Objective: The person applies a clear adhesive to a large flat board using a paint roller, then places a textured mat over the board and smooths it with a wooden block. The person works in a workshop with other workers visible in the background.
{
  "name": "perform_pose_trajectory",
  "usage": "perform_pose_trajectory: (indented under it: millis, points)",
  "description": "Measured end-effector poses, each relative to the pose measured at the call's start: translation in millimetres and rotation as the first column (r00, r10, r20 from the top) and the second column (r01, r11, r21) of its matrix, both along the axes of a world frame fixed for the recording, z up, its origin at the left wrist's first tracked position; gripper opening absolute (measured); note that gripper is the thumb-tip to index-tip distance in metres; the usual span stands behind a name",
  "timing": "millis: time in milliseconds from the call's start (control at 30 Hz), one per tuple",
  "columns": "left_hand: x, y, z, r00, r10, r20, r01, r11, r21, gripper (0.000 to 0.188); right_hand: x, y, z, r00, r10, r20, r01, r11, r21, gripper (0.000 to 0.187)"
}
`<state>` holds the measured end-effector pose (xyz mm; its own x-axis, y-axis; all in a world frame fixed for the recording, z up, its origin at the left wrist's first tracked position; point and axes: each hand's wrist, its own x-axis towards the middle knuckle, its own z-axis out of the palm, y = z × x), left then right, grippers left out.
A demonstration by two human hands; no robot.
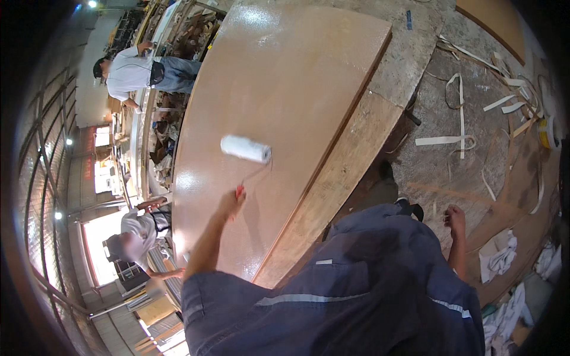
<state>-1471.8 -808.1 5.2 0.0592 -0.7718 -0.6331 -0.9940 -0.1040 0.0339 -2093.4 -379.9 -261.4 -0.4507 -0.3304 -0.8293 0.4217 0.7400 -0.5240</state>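
Note:
My left hand (230, 206) is closed round the red handle of a paint roller (245, 149). Its white fluffy sleeve rests on a large flat brown panel (285, 77), whose surface shines wet in places. A thin wire frame joins the sleeve to the handle. My right hand (455, 218) hangs out to the right, away from the panel, with its fingers loosely bent and apart. Nothing shows in it.
A raw wooden board (350, 157) runs along the panel's right edge. Pale strips (462, 118) and white cloths (499, 255) litter the floor on the right. At the left, one person (132, 71) stands by a cluttered rack and another (142, 234) beside the panel.

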Motion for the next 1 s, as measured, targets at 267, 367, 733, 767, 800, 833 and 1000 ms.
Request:
perform_pose_trajectory:
  millis: [267,367,733,767,800,833,1000]
  points:
    - [-216,-205,-39,0.852,-0.507,-0.132,0.473,0.853,-0.221,0.047,-25,-200,90,0.994,0.013,-0.107,-0.044,0.955,-0.292,0.023]
    - [-333,-214,-40,0.841,-0.523,-0.14,0.479,0.839,-0.257,0.048,-13,-257,122,0.984,0.121,-0.131,-0.163,0.912,-0.377,0.025]
    - [-501,-71,-89,0.648,-0.225,-0.727,0.141,0.974,-0.176,0.057,-3,-405,174,0.772,0.4,-0.495,-0.603,0.707,-0.369,0.062]
    - [-501,-66,-98,0.609,-0.24,-0.756,0.134,0.97,-0.201,0.058,-3,-415,195,0.763,0.469,-0.444,-0.623,0.715,-0.316,0.067]
    - [-506,-64,-105,0.56,-0.267,-0.784,0.134,0.963,-0.233,0.06,-10,-418,198,0.751,0.504,-0.425,-0.642,0.707,-0.297,0.066]
    - [-511,-64,-113,0.51,-0.294,-0.808,0.129,0.955,-0.266,0.062,-19,-422,198,0.737,0.54,-0.407,-0.663,0.696,-0.276,0.064]
    - [-511,-79,-85,0.449,-0.134,-0.883,0.299,0.954,0.007,0.057,-59,-433,196,0.601,0.579,-0.551,-0.767,0.611,-0.195,0.048]
